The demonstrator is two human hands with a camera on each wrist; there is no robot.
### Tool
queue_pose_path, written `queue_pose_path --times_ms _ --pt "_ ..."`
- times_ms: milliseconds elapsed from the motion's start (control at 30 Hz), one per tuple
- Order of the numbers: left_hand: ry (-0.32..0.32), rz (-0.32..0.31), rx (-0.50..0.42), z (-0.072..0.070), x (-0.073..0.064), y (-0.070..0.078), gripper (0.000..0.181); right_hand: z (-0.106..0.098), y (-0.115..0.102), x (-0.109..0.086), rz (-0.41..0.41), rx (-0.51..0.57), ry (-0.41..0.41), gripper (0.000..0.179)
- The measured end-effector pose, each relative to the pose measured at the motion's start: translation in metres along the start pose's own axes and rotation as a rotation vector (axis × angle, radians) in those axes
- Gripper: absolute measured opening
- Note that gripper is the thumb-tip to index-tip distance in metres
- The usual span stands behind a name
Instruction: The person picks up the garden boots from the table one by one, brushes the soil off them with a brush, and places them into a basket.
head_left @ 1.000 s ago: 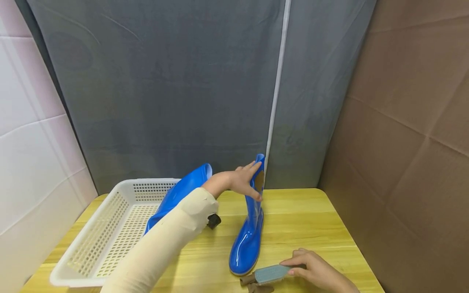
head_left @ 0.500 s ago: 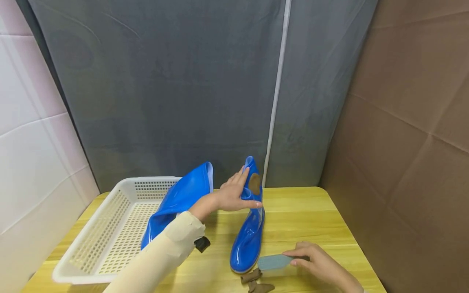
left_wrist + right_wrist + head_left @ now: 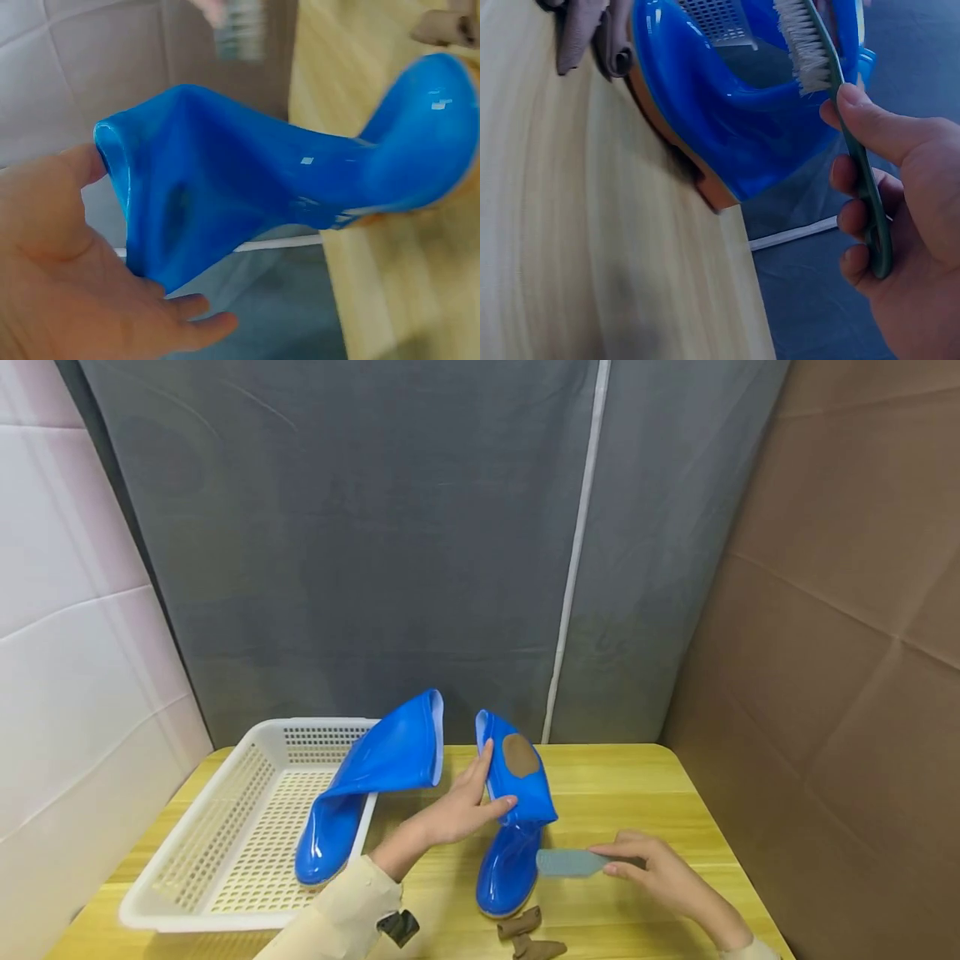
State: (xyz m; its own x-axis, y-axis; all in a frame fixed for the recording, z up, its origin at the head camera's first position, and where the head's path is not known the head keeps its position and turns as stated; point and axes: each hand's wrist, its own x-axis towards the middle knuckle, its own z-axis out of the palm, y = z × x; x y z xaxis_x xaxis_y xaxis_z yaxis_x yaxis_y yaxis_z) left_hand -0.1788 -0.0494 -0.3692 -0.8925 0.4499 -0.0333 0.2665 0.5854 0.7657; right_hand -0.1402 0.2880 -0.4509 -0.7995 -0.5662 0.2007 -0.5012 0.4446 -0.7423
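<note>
A blue rain boot (image 3: 510,868) stands on the table, its shaft leaning and creased above the ankle. On the shaft is a round brown patch (image 3: 521,755). My left hand (image 3: 457,806) holds the shaft near its top opening, thumb and fingers at opposite edges in the left wrist view. My right hand (image 3: 656,872) grips the green handle of a scrub brush (image 3: 572,862); white bristles (image 3: 804,49) show in the right wrist view. The brush head is beside the boot's ankle; whether it touches cannot be told.
A white perforated basket (image 3: 183,852) stands on the left. A second blue rain boot (image 3: 390,743) leans over its right rim, toe inside. Crumpled brown cloth (image 3: 517,925) lies at the table's (image 3: 615,777) front. A grey curtain (image 3: 375,527) hangs behind, a brown one (image 3: 847,610) on the right.
My left hand has moved left and down, tipping and turning the boot's shaft so the brown patch faces me. My right hand has raised the brush from the brown cloth toward the boot's ankle.
</note>
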Motion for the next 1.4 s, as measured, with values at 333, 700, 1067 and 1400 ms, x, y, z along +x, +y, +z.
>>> queue_pose_path --times_ms 333,700,1067,1400 --pt "0.239 0.026 0.0 0.046 -0.018 -0.035 0.099 -0.01 -0.008 0.017 0.01 0.013 -0.001 0.031" --pt "0.498 0.038 -0.074 0.098 -0.024 -0.038 0.101 -0.021 -0.014 0.08 0.059 -0.114 0.182 0.033" --pt "0.411 -0.046 -0.278 0.103 -0.026 -0.036 0.108 -0.023 0.003 0.126 0.137 -0.195 0.144 0.036" --pt "0.316 -0.05 -0.275 0.098 -0.029 -0.043 0.11 -0.013 0.014 0.114 0.099 -0.123 0.057 0.035"
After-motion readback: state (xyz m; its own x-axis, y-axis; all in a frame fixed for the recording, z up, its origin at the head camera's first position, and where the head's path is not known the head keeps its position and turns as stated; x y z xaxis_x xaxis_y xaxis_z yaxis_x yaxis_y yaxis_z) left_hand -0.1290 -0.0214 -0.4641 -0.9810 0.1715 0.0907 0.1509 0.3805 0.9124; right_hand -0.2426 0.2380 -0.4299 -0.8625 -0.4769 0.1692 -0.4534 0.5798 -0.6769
